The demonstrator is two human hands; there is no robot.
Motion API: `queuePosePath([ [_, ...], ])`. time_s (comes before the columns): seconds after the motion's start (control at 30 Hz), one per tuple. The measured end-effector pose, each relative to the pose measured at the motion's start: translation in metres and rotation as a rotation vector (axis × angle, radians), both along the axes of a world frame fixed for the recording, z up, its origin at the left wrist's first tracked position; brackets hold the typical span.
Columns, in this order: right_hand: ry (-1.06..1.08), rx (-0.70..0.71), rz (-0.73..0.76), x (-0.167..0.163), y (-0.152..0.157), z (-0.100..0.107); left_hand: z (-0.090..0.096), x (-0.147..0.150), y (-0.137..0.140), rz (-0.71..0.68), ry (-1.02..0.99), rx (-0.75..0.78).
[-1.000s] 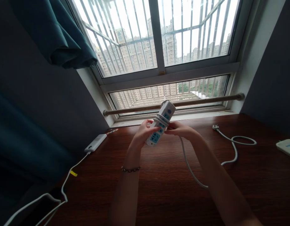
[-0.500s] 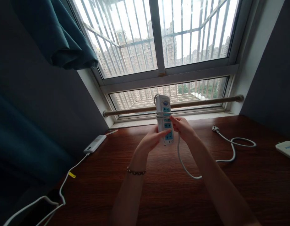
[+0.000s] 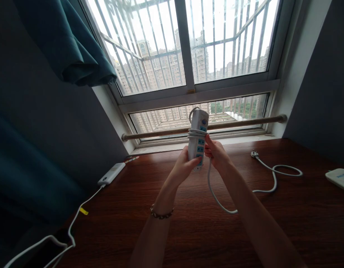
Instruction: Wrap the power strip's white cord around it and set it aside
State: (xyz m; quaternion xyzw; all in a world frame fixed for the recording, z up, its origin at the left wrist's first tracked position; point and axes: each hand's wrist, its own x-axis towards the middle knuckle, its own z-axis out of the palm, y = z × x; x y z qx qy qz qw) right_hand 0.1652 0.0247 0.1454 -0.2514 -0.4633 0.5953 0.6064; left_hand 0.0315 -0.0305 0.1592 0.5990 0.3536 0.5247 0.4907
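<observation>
A white power strip (image 3: 199, 123) with blue sockets is held up above the desk, tilted a little to the right. My left hand (image 3: 184, 165) grips its lower end, thumb across the front face. Several turns of its white cord (image 3: 196, 133) wrap around the strip's middle. At the strip's right edge, my right hand (image 3: 216, 150) pinches the cord where it leaves the wraps. From there the cord hangs in a loop, passes behind my right forearm and runs over the desk to its plug (image 3: 254, 153).
On the brown wooden desk (image 3: 194, 230), a white adapter-like box (image 3: 112, 173) with a cable lies at the left. A white device (image 3: 339, 178) sits at the right edge. Behind the desk, a horizontal rail (image 3: 244, 122) crosses the barred window. A blue curtain (image 3: 76, 56) hangs upper left.
The power strip has turned, its top leaning right and its face angled more to the right. The cord wraps sit closer together, and my right hand has moved slightly right.
</observation>
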Motion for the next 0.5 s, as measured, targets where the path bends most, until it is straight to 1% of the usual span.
queuePosePath([
  [0.17, -0.089, 0.049, -0.018, 0.003, -0.005, 0.008, 0.007, -0.008, -0.004, 0.031, -0.001, -0.023],
  [0.27, -0.215, 0.08, 0.024, 0.012, -0.008, 0.011, 0.013, -0.017, -0.004, 0.069, -0.003, -0.017],
  [0.33, -0.342, 0.082, 0.092, 0.018, -0.01, 0.012, 0.015, -0.021, -0.004, 0.15, 0.04, 0.054],
  [0.4, -0.489, 0.054, 0.151, 0.024, -0.011, 0.01, 0.016, -0.021, -0.005, 0.255, 0.12, 0.164],
  [0.5, -0.715, -0.011, 0.172, 0.027, -0.009, 0.004, 0.013, -0.019, -0.005, 0.421, 0.22, 0.297],
])
